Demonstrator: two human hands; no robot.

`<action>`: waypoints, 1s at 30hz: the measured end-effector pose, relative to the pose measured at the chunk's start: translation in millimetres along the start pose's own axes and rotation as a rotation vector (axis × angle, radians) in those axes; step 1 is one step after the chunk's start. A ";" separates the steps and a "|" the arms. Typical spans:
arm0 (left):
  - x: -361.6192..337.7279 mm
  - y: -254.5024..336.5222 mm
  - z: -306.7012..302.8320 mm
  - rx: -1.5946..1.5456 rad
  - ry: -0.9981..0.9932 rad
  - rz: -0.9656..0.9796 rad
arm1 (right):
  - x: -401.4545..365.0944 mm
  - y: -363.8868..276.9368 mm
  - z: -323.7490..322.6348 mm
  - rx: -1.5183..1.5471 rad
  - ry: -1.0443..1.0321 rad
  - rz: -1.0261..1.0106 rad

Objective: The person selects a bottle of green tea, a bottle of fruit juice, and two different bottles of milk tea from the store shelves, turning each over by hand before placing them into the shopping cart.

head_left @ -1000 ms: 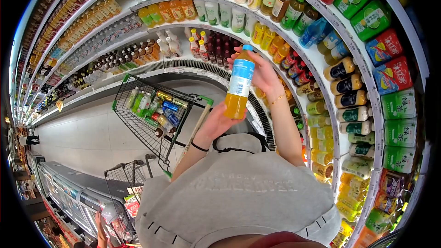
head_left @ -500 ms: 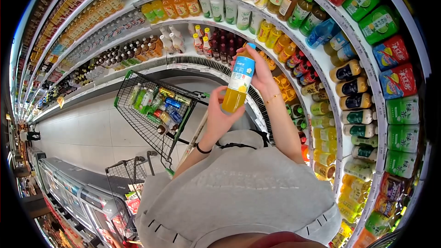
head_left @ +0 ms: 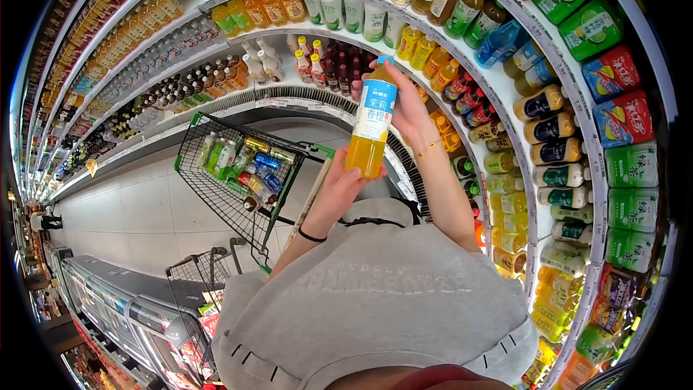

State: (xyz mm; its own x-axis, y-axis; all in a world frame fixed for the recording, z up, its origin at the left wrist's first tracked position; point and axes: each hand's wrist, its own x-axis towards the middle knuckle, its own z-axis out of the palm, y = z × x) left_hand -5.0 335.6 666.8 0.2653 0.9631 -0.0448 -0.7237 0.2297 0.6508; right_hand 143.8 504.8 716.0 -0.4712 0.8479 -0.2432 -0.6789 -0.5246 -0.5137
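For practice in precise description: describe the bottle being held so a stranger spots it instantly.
Before the drinks shelves, right of the shopping cart, the left hand props a bottle from below and the right hand grips its top. Only this one is hand-held: blue cap, blue-white label, orange drink.

Bright, even store light with soft shadows. The floor [head_left: 144,209] shows pale glare. Strong fisheye bending curves the shelves [head_left: 505,101]; black corners ring the round view, and edge detail blurs.

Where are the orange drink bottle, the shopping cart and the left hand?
orange drink bottle [head_left: 370,124]: head view, on its label
shopping cart [head_left: 216,209]: head view, wire side wall
left hand [head_left: 339,184]: head view, middle of hand
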 end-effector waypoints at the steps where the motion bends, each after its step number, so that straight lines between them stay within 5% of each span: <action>1: 0.2 -1.9 -2.2 0.101 0.028 0.011 | 0.2 -1.7 -1.6 -0.093 -0.029 -0.028; 9: 6.6 -8.3 -2.0 0.493 0.190 0.243 | -0.4 -5.4 -8.2 -0.390 -0.009 -0.105; 17: -3.5 -12.1 9.4 1.346 0.475 0.474 | -6.1 6.6 -5.2 -0.308 -0.004 -0.014; 24: -18.2 -7.9 10.8 1.060 0.327 0.309 | -14.3 6.9 -1.8 -0.285 -0.066 -0.019; 26: -19.0 -9.3 -1.4 0.325 0.235 -0.010 | -15.6 5.0 2.1 -0.264 -0.099 -0.023; 30: -19.6 -19.2 -25.1 0.303 0.094 -0.026 | -18.9 3.7 4.5 -0.259 -0.170 -0.039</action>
State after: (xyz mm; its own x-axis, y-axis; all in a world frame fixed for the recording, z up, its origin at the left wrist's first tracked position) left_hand -12.2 315.9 636.1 0.2115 0.9693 -0.1252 -0.4904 0.2161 0.8443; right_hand 147.6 486.5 722.3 -0.5501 0.8303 -0.0896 -0.5426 -0.4369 -0.7174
